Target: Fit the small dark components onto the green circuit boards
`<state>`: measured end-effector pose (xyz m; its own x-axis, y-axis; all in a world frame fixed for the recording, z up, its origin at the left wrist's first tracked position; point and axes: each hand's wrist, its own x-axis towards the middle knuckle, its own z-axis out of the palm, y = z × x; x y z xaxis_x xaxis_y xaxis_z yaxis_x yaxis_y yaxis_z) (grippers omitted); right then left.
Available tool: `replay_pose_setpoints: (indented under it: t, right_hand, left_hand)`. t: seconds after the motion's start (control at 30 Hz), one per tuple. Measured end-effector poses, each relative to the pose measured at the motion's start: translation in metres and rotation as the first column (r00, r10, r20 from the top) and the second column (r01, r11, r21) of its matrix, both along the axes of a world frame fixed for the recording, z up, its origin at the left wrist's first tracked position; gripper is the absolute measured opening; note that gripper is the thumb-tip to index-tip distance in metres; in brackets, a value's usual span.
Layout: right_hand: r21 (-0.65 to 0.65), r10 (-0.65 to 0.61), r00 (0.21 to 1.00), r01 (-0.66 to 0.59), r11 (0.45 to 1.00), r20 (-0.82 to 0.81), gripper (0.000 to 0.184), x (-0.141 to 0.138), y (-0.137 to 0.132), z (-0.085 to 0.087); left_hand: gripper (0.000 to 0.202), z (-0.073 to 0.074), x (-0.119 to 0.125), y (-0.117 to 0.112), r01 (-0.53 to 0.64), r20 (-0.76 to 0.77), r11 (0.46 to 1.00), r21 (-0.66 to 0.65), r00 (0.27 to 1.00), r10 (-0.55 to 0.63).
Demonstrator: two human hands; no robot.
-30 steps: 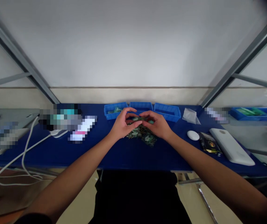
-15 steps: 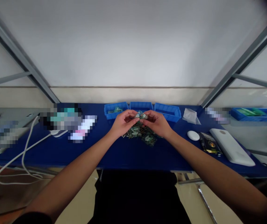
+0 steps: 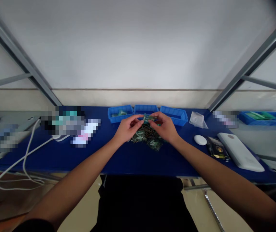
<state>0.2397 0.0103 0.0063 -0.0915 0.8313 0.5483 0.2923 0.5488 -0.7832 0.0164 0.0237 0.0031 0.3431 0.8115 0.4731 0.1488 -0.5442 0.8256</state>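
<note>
Between my two hands, just above the table, is a small clear plastic bag [image 3: 148,118] with greenish contents. My left hand [image 3: 127,129] pinches its left side between thumb and fingers. On the other side, my right hand [image 3: 166,128] grips it the same way. Beneath the hands lies a pile of long thin brownish screws [image 3: 149,132], mixed with small clear bags of pale green pieces [image 3: 155,144]. The single pieces are too small to make out.
Behind the hands stand three blue bins: the left bin [image 3: 116,120] holds small bags, beside the middle bin [image 3: 146,108] and right bin [image 3: 180,120]. To the right lie a plastic bag [image 3: 197,120], a white round case [image 3: 200,140], a dark packet [image 3: 217,148] and a white power bank [image 3: 240,152]. White cables [image 3: 26,154] run left.
The small bag has turned and looks flatter and greener between my fingers. Both hands stay in nearly the same place, with slightly shifted fingers.
</note>
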Motion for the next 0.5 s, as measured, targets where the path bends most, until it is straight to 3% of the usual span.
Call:
replay_pose_setpoints:
  t: [0.17,0.3,0.4,0.5]
  right_hand:
    - [0.239,-0.013,0.975,-0.041,0.970,0.223,0.010,0.002,-0.006,0.007]
    - [0.275,-0.022,0.962,-0.055,0.960,0.272,0.020,0.002,-0.007,0.008]
    - [0.165,0.031,0.985,-0.059,0.985,0.171,0.048,0.001,-0.006,0.007]
    - [-0.116,0.121,0.980,-0.139,0.983,-0.156,0.062,-0.005,-0.007,0.007]
  left_hand:
    - [0.034,-0.001,0.000,0.002,0.202,0.145,0.970,-0.132,0.972,-0.183]
    - [0.029,0.000,0.000,0.006,0.203,0.214,0.968,-0.149,0.962,-0.169]
    - [0.029,0.005,-0.001,0.004,0.154,0.225,0.975,-0.159,0.968,-0.116]
    - [0.029,0.010,-0.001,0.001,0.104,0.220,0.981,-0.166,0.973,-0.066]
